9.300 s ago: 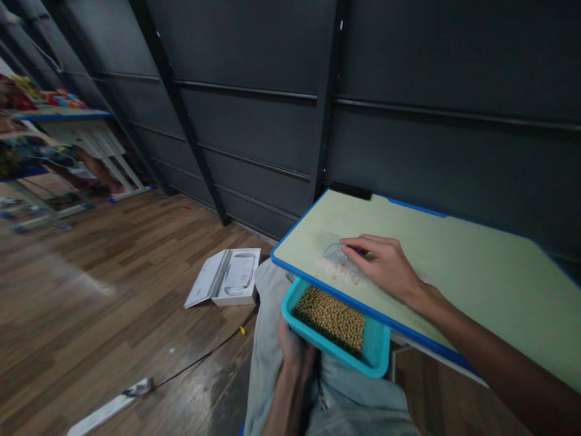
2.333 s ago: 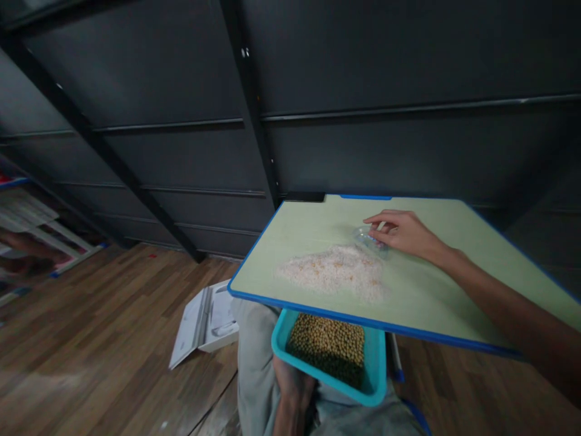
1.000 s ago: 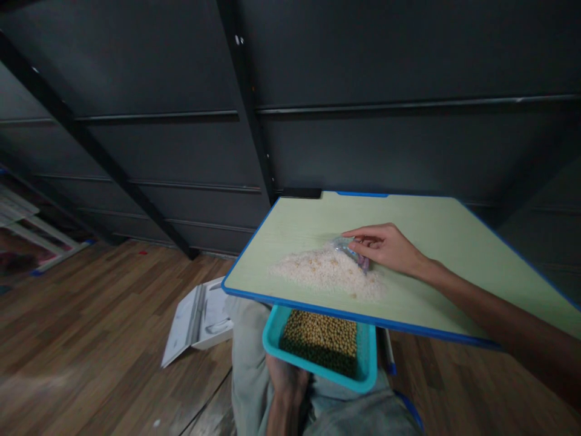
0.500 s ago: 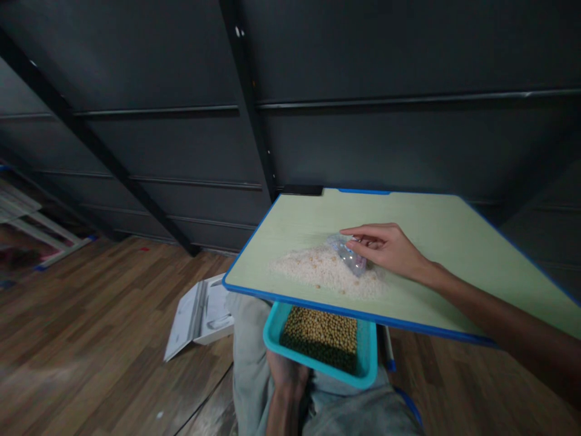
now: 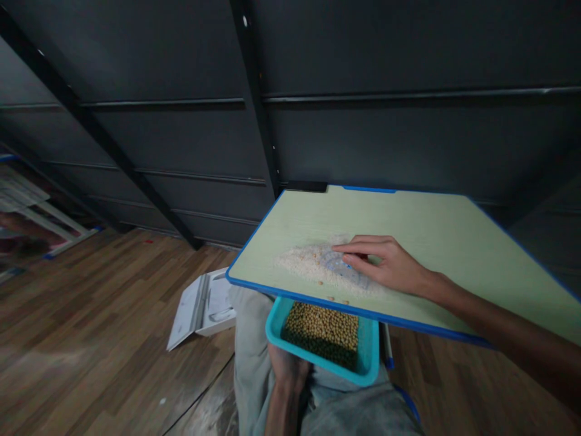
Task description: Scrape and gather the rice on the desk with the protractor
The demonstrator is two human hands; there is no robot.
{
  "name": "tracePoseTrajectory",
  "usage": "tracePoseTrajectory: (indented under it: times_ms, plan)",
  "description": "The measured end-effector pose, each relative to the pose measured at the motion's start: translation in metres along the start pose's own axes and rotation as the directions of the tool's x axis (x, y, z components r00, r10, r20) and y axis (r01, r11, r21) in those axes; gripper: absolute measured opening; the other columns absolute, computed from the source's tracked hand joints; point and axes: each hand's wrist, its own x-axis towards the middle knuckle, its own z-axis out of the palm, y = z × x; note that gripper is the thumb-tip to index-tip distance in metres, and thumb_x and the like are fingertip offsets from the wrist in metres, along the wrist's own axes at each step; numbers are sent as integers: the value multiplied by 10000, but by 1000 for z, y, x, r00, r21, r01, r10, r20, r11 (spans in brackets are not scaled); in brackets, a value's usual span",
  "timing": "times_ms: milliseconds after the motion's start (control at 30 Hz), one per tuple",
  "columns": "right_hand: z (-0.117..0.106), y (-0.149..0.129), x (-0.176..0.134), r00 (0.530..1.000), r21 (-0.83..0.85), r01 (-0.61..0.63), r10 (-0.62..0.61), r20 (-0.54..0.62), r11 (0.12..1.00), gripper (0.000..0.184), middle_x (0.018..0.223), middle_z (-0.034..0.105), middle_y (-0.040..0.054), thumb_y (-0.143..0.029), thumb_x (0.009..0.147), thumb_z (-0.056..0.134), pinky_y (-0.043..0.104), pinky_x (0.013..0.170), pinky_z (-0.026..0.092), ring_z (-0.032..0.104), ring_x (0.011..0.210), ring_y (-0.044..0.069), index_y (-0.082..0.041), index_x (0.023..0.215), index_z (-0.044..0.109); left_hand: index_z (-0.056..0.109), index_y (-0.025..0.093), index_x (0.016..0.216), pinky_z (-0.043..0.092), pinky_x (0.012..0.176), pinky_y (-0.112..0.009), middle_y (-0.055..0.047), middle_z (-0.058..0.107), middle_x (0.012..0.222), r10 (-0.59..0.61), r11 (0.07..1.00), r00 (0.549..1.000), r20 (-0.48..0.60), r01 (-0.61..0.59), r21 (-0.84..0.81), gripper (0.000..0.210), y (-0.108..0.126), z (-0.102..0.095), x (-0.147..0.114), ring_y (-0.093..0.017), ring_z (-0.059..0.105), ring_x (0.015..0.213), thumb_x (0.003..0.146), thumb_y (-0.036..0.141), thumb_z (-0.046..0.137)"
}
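Observation:
My right hand (image 5: 385, 260) reaches over the table from the right, thumb and fingers pinching a clear plastic piece (image 5: 336, 261), bag-like or lid-like; which, I cannot tell. The plastic lies over a spread heap of white rice (image 5: 297, 261). A few yellow beans (image 5: 331, 298) are on the tabletop near its front edge, others among the rice. Below that edge my left hand (image 5: 288, 366) supports a turquoise tray (image 5: 368, 363) from underneath, its fingers mostly hidden. Inside the tray lie many round yellow beans (image 5: 324, 324), looking darker toward the near side.
The light green folding table (image 5: 431, 224) has a blue rim. A dark object (image 5: 307, 186) sits at its far left corner, against a black panelled wall (image 5: 385, 139). An open white box (image 5: 200, 309) lies on the wooden floor (image 5: 113, 315), near a thin cable (image 5: 200, 396).
My right hand has shifted left and nearer to me, and the plastic lies flatter over the rice. Several beans now sit closer to the front edge. The tray stays below it.

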Motion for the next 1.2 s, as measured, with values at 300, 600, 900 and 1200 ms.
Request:
tracePoseTrajectory:
  times_ms: [300, 600, 900, 1200]
  plan:
    - [14, -1, -7, 990, 11, 109, -110, 86, 994, 409, 1111, 707, 95, -183, 1003, 501, 362, 840, 557, 670, 976, 202, -254, 1388, 619, 784, 177, 960, 510, 1025, -467, -94, 786, 1010, 5, 1000, 1000, 28, -4, -11, 245, -2, 4, -1, -308, 711, 1055, 838, 318, 626]
    - [18, -1, -10, 988, 22, 98, -99, 114, 995, 431, 1169, 679, 88, -198, 1022, 496, 367, 875, 553, 652, 1037, 198, -292, 1438, 562, 759, 174, 1083, 493, 1045, -480, -88, 784, 1039, -5, 997, 1000, 25, 7, -79, 314, -5, -2, 5, -309, 699, 1090, 838, 294, 601]
    - [20, -6, -13, 977, 37, 118, -122, 174, 992, 421, 1188, 677, 90, -207, 1026, 505, 363, 894, 558, 655, 1053, 200, -280, 1436, 565, 757, 185, 1091, 476, 1068, -464, -77, 777, 1089, 2, 997, 995, 96, 6, -81, 305, -6, -4, 6, -312, 652, 1186, 844, 278, 604]
    - [22, -11, -15, 970, 73, 118, -130, 203, 990, 398, 1222, 670, 93, -208, 1034, 497, 343, 949, 553, 645, 1109, 190, -234, 1424, 576, 757, 154, 1096, 449, 1096, -465, -100, 768, 1121, -17, 995, 996, 93, 25, -92, 319, -6, -6, 7, -316, 650, 1187, 861, 312, 611]
